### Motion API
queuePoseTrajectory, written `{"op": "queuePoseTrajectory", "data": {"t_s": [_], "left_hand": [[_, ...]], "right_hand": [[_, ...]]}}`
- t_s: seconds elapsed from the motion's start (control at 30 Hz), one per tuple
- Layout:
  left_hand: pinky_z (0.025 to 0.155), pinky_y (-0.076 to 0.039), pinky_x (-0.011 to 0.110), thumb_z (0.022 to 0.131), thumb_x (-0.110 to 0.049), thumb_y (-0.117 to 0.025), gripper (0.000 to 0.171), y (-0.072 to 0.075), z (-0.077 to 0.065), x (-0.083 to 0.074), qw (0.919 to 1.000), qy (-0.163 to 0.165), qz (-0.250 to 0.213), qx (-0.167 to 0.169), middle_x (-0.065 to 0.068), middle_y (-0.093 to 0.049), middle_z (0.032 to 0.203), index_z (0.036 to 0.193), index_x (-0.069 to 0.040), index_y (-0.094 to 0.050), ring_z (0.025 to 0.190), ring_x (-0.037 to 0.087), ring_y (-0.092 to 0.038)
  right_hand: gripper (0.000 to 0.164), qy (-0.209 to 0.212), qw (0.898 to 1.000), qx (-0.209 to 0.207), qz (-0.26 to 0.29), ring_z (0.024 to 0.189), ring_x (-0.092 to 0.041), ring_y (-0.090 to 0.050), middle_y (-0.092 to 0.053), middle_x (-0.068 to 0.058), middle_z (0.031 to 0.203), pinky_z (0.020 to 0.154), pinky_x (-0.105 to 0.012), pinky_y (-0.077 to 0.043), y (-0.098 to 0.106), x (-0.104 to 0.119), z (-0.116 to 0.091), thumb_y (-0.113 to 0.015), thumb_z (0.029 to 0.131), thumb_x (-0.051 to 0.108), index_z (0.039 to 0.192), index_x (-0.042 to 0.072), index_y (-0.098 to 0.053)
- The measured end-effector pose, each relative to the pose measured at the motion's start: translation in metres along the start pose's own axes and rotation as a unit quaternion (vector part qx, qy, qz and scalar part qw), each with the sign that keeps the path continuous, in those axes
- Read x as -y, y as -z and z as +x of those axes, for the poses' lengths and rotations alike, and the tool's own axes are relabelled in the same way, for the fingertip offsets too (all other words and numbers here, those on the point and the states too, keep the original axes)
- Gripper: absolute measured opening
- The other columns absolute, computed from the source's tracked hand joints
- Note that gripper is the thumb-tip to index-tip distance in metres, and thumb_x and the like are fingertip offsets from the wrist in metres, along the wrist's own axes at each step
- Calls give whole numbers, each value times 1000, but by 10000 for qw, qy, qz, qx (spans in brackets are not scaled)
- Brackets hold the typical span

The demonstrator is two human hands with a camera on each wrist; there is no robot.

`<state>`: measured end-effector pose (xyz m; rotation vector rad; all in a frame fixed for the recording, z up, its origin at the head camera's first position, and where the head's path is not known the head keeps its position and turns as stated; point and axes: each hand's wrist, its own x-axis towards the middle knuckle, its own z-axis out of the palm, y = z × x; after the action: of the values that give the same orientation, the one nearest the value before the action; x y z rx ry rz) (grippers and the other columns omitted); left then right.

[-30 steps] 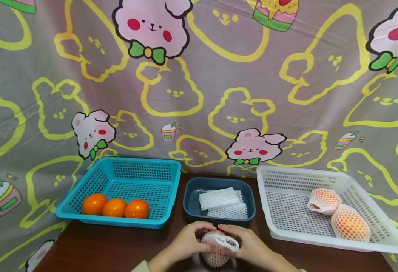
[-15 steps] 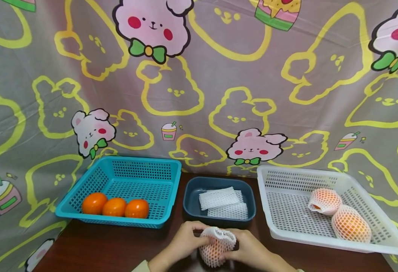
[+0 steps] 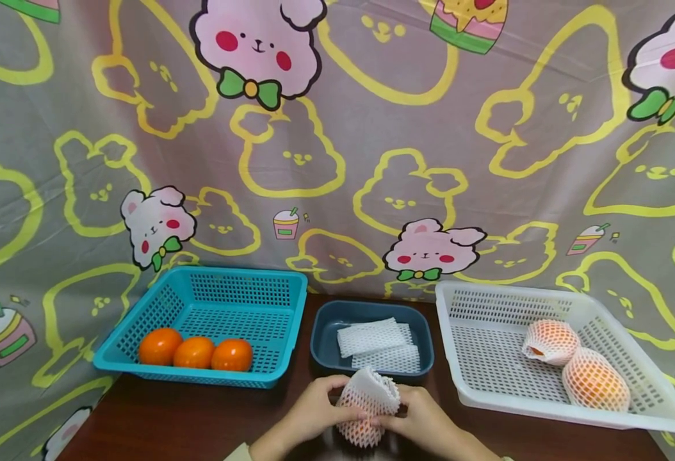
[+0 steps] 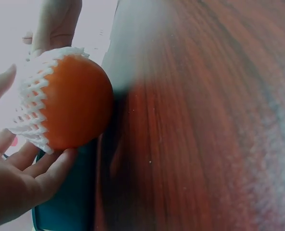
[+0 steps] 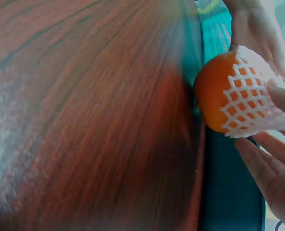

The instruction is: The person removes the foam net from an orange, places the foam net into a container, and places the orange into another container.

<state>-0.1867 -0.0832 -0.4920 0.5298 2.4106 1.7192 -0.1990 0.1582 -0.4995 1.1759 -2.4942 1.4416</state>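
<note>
An orange (image 4: 82, 103) is held between both hands, partly covered by a white foam net sleeve (image 3: 367, 394). My left hand (image 3: 316, 410) grips it from the left, thumb on the near side and fingers round the far side. From the other side my right hand (image 3: 425, 417) holds the net and fruit, its thumb near the left one. The sleeve's loose upper end rises above the fruit. In both wrist views the lower part of the orange is bare, past the net's zigzag edge, close over the dark wooden table (image 5: 99, 115).
A teal basket (image 3: 199, 378) at left holds three oranges (image 3: 195, 351). Just beyond the hands stands a dark blue tray (image 3: 326, 367) with flat foam nets (image 3: 386, 346). At right, a white basket (image 3: 516, 403) contains two netted oranges (image 3: 595, 381). A patterned cloth (image 3: 343, 141) hangs behind.
The sleeve's open end has risen and now stands taller above the fruit. The fingers have shifted round it, with both thumbs now at the near side.
</note>
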Motion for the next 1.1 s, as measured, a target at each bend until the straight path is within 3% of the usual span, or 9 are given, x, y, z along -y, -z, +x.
{"op": "queuePoseTrajectory", "data": {"t_s": [0.1, 0.2, 0.47, 0.73, 0.9, 1.1], "left_hand": [[78, -55, 26, 80, -23, -90, 42, 0, -1, -1, 9998, 157, 6, 78, -6, -72, 104, 116, -9, -74, 93, 8, -67], [79, -55, 26, 79, -20, -90, 39, 0, -2, -1, 9999, 75, -68, 41, -4, -72, 105, 114, -8, -75, 94, 8, -67], [81, -55, 24, 82, -17, -87, 25, -1, -2, -2, 9991, -337, -74, -247, -3, -73, 102, 103, -5, -79, 98, 8, -66], [73, -54, 22, 81, -12, -86, 18, -2, -2, -4, 9987, -279, -146, -406, 2, -75, 93, 94, -4, -77, 85, 3, -65], [74, -55, 23, 83, -19, -87, 24, -2, -3, -3, 9995, -97, -176, -260, -4, -74, 97, 101, -8, -77, 87, 5, -67], [78, -52, 24, 76, -25, -91, 39, 2, -5, 0, 9997, 33, 195, 163, -13, -70, 98, 110, -14, -75, 89, 4, -64]], "right_hand": [[33, -347, 9991, 49, 253, 95, -6, -67, -75, -7, 104, 73, -27, -59, 0, 2, 0, -84, 88, 23, 111, 1, -75], [33, -440, 9980, 88, 440, 94, -6, -67, -75, -9, 104, 72, -27, -59, 0, 3, 0, -83, 88, 20, 112, -1, -74], [31, 178, 9989, -269, 351, 94, -6, -68, -76, -8, 101, 72, -29, -59, -6, 0, 1, -86, 83, 15, 107, 0, -75], [26, 363, 9981, -453, 221, 90, -6, -68, -76, -5, 97, 71, -29, -58, -7, 0, 4, -88, 81, 13, 102, 2, -77], [26, 459, 9977, -499, -87, 87, -4, -68, -76, -5, 93, 69, -27, -58, -6, 1, 3, -87, 81, 14, 101, 1, -76], [26, 523, 9971, -531, -146, 86, -5, -68, -76, -8, 91, 67, -27, -57, -6, 1, 4, -86, 82, 13, 100, -1, -75]]}}
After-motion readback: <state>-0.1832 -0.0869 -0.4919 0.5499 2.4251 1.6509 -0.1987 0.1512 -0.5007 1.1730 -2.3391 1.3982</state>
